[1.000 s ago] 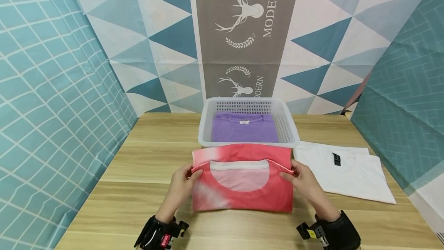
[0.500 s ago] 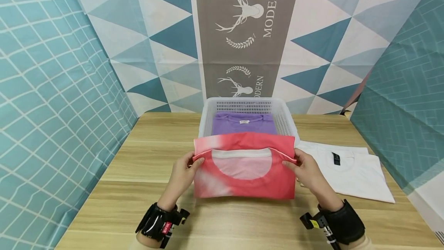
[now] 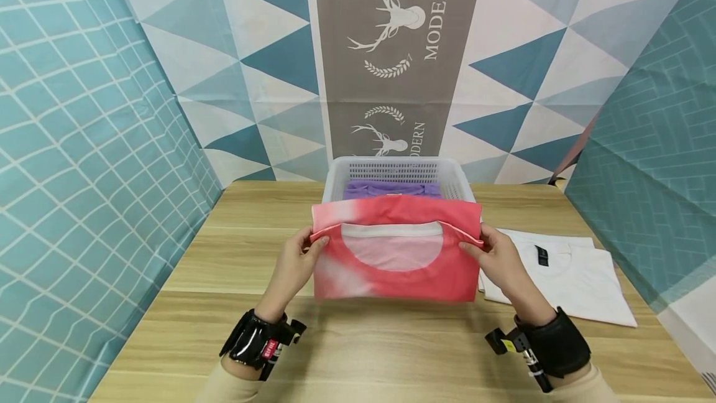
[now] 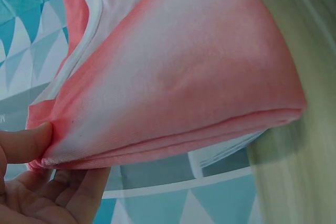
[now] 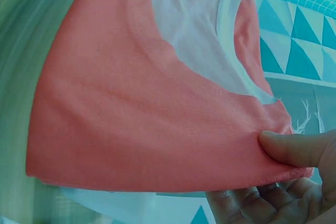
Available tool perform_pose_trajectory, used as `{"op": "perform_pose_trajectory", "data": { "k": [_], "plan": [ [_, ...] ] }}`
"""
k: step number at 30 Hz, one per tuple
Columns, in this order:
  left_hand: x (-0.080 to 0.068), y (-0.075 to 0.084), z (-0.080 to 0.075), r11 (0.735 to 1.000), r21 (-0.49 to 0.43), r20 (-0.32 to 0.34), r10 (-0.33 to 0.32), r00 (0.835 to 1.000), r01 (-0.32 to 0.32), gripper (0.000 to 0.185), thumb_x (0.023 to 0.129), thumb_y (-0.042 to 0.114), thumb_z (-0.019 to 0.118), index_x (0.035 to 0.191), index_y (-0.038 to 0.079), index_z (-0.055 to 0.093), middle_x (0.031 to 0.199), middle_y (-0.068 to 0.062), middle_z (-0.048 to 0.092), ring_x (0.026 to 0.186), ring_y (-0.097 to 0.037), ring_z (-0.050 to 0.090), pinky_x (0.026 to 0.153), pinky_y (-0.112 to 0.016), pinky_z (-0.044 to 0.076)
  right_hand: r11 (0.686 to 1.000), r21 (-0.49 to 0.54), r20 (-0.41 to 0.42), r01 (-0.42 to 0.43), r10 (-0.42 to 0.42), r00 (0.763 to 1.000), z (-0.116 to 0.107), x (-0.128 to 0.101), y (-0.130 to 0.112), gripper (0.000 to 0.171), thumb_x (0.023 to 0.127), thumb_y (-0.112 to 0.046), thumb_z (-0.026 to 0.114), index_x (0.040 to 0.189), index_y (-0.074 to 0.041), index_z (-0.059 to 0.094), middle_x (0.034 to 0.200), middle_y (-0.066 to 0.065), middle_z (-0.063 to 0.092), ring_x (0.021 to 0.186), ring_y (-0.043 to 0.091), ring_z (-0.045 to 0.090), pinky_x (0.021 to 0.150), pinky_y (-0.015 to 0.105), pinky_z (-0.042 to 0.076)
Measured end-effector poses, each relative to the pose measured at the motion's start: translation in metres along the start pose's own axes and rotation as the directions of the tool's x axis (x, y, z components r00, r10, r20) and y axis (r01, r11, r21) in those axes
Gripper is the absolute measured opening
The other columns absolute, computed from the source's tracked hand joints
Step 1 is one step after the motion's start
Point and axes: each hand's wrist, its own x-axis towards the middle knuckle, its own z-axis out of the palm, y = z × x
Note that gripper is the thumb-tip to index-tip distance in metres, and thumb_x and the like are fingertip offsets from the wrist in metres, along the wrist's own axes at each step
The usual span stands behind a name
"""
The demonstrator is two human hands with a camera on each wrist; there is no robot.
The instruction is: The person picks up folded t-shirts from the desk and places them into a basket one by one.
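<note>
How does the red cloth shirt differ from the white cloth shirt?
The red cloth shirt is held by the left hand and right hand; the white cloth shirt lies on the wooden table. The red shirt has a whitish patch; the white shirt, a black label. Both are folded.

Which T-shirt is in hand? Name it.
The red-and-white T-shirt, pinched by the left hand and right hand; the purple one is in the basket, the white one on the table.

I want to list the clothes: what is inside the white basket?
A purple garment shows near the basket's far side. The red shirt covers the rest; what lies there cannot be seen.
</note>
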Motion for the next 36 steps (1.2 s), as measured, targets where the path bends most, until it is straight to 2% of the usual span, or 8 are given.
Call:
{"op": "perform_pose_trajectory", "data": {
  "k": [6,11,15,22,29,32,36],
  "plan": [
    [0.013,0.011,-0.003,1.0,-0.002,-0.027,0.022,0.999,-0.022,0.016,0.092,0.005,0.061,0.103,-0.006,0.064,0.095,-0.022,0.068,0.092,-0.031,0.068,0.071,-0.021,0.053,1.0,0.008,-0.015,0.014,-0.014,1.0,-0.01,0.01,-0.009,0.035,0.093,-0.012,0.061,0.124,0.004,0.054,0.116,0.027,0.064,0.084,0.007,0.059,0.07,0.013,0.05],
    [0.024,0.019,-0.006,1.0,-0.012,-0.042,0.027,0.999,-0.027,0.018,0.092,0.005,0.061,0.106,-0.006,0.064,0.097,-0.023,0.068,0.093,-0.033,0.067,0.072,-0.018,0.051,1.0,0.0,-0.021,0.018,-0.018,1.0,-0.02,0.019,-0.018,0.039,0.095,-0.013,0.059,0.129,0.003,0.05,0.121,0.027,0.06,0.091,0.015,0.059,0.075,0.017,0.054],
    [0.03,0.025,-0.008,0.999,-0.01,-0.043,0.042,0.998,-0.042,0.016,0.093,0.006,0.059,0.105,-0.005,0.064,0.096,-0.023,0.066,0.092,-0.032,0.066,0.07,-0.015,0.047,0.999,0.008,-0.03,0.034,-0.034,0.999,-0.025,0.023,-0.023,0.041,0.095,-0.014,0.059,0.13,0.004,0.05,0.122,0.028,0.06,0.089,0.01,0.058,0.075,0.017,0.054],
    [0.044,0.033,-0.008,0.999,0.008,-0.03,0.047,0.998,-0.047,0.016,0.094,0.008,0.06,0.104,-0.004,0.063,0.097,-0.022,0.066,0.093,-0.03,0.065,0.073,-0.023,0.049,0.997,0.003,-0.072,0.072,-0.072,0.995,-0.031,0.031,-0.027,0.042,0.094,-0.013,0.059,0.131,0.003,0.05,0.121,0.027,0.06,0.086,0.003,0.056,0.074,0.015,0.054],
    [0.055,0.041,-0.009,0.998,0.025,-0.034,0.067,0.997,-0.066,0.015,0.093,0.008,0.06,0.1,-0.006,0.063,0.095,-0.022,0.066,0.088,-0.028,0.062,0.068,-0.017,0.043,0.994,0.032,-0.097,0.102,-0.099,0.99,-0.036,0.042,-0.033,0.041,0.094,-0.013,0.059,0.129,0.007,0.051,0.121,0.03,0.06,0.078,-0.009,0.054,0.071,0.007,0.05],
    [0.061,0.046,-0.009,0.997,0.022,-0.028,0.071,0.997,-0.07,0.015,0.094,0.009,0.06,0.099,-0.005,0.062,0.093,-0.022,0.064,0.084,-0.026,0.058,0.066,-0.018,0.042,0.995,0.027,-0.107,0.092,-0.089,0.99,-0.039,0.048,-0.037,0.042,0.094,-0.015,0.059,0.129,0.007,0.051,0.121,0.03,0.06,0.081,-0.004,0.055,0.07,0.006,0.048],
    [0.07,0.049,-0.008,0.998,0.018,-0.013,0.064,0.998,-0.064,0.016,0.095,0.009,0.058,0.099,-0.005,0.061,0.093,-0.022,0.064,0.084,-0.025,0.056,0.066,-0.019,0.041,0.998,0.017,-0.109,0.053,-0.051,0.993,-0.042,0.056,-0.039,0.043,0.095,-0.018,0.058,0.131,0.005,0.049,0.125,0.028,0.059,0.095,0.015,0.059,0.072,0.006,0.047]
  ]
}}
